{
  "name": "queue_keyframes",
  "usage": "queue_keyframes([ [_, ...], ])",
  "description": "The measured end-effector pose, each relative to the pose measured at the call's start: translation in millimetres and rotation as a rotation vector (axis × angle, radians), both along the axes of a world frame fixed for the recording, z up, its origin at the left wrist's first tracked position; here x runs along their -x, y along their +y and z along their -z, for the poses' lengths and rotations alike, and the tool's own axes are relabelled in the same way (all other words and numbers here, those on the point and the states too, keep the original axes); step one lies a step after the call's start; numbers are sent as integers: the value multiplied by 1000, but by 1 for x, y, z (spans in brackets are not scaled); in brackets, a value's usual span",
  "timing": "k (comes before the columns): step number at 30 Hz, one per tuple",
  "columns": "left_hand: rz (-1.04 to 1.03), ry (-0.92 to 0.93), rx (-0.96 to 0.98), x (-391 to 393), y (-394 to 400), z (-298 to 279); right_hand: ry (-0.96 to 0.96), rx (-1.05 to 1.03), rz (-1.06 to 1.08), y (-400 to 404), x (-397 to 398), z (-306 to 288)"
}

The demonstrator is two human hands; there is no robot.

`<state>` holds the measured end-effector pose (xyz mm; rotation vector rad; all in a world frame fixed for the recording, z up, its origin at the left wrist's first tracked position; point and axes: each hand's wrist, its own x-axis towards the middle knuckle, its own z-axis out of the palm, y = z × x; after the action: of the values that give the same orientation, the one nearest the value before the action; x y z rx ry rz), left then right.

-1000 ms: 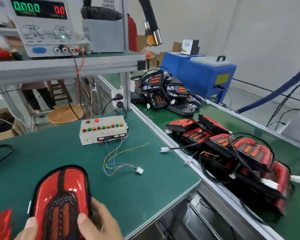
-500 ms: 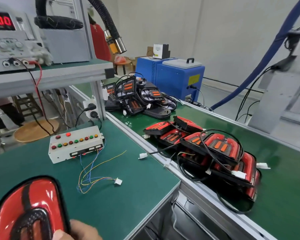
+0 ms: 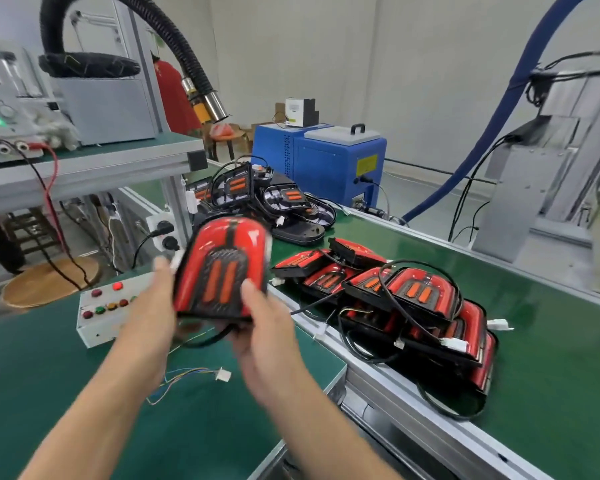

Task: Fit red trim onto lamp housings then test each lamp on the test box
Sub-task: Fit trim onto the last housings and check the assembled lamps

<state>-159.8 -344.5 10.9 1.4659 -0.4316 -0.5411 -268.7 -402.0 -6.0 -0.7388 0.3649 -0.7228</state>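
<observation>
**bench_guy:** Head cam has both hands up over the green table, holding one red lamp in the air between them. Left hand grips its left edge, right hand has the thumb on the red face and fingers curled under the bottom.

**wirenut:** And the test box?

**bench_guy:** On the table behind the left hand, one red light lit. More lamps piled on the conveyor. Left fingertips are blurry, probably wrapped behind.
</observation>
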Motion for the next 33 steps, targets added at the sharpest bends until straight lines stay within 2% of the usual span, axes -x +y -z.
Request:
queue_keyframes([
  [3, 211, 217, -67, 11, -56, -27, -13, -47, 195, -52, 14, -25],
  [6, 484, 430, -23, 14, -99, -38, 16, -87, 303, -93, 30, -38],
  [10, 457, 367, -9, 32, -158, -37, 111, -119, 327, -135, 47, -36],
  [13, 334, 349, -52, 45, -195, -23, 305, -109, 398, -157, 56, -32],
  [18, 335, 386, -104, 60, -239, -3, 772, 217, 533, -172, 71, -30],
  [20, 322, 394, -126, 62, -250, 2, 868, 342, 524, -170, 77, -28],
  [23, 325, 397, -129, 58, -260, 11, 872, 438, 507, -159, 84, -26],
  [27, 355, 322, -160, 56, -264, 20, 864, 450, 469, -148, 80, -17],
  [33, 372, 177, -198, 55, -273, 33, 783, 273, 614, -134, 53, 0],
])
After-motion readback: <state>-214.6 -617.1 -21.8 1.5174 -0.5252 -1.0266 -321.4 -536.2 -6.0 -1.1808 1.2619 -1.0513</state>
